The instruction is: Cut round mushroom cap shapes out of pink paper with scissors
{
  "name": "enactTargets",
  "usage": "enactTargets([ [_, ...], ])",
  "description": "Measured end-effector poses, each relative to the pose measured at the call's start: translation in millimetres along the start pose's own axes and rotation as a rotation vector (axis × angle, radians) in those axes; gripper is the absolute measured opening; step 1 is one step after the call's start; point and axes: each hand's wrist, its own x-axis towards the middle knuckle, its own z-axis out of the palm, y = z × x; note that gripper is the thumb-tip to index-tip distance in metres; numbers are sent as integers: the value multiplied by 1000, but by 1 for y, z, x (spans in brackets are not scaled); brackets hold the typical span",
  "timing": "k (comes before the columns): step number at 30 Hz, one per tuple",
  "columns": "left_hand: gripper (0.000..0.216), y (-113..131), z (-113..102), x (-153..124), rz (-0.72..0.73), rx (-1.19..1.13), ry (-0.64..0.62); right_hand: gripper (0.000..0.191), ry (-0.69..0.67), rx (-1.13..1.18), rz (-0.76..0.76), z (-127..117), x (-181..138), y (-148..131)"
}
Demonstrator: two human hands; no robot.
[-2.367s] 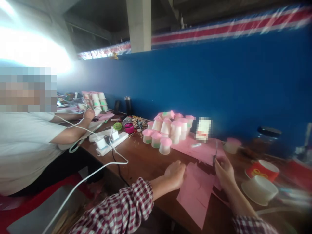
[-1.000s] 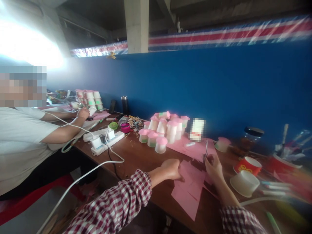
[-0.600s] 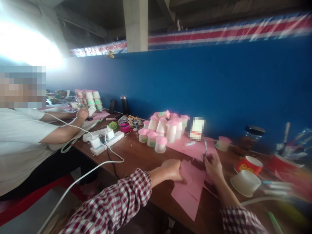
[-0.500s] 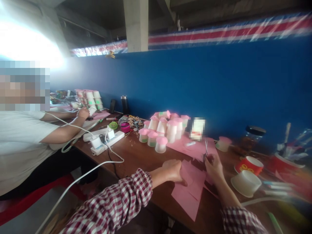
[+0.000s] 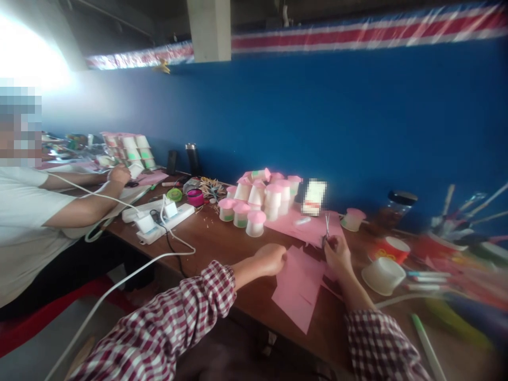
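Observation:
My right hand is closed around a small pair of scissors, whose blades point up and away from me. My left hand is closed at the upper left edge of a pink paper sheet, with its fingertips partly hidden. This sheet has a slit near its lower part and lies between my hands at the table's front edge. Beyond it, a larger pink sheet lies flat. Several white paper cups with pink tops stand clustered and stacked behind my left hand.
A white power strip with plugs and cables lies left. A white cup, a red cup, a lidded jar and pens are at right. A blue partition stands behind. A co-worker's hand is far left.
The camera view has shifted, so everything sits higher and further left. My left thumb, earlier stretched over the paper, is now drawn in at its edge. The scissors stay in my right hand.

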Motion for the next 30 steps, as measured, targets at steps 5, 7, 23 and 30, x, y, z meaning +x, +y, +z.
enactTargets([
  [5, 59, 5, 9, 2, -10, -6, 62, 30, -10, 0, 8, 0, -1, -1],
  [7, 70, 7, 12, 3, -1, 21, 54, 30, -7, 5, 1, 0, -1, -1],
  [23, 9, 21, -7, 21, 20, 349, -19, 31, 5, -5, 9, 0, -1, -6],
  [30, 11, 3, -8, 17, 26, 325, 100, 27, -16, -10, 1, -1, -4, -8],
])
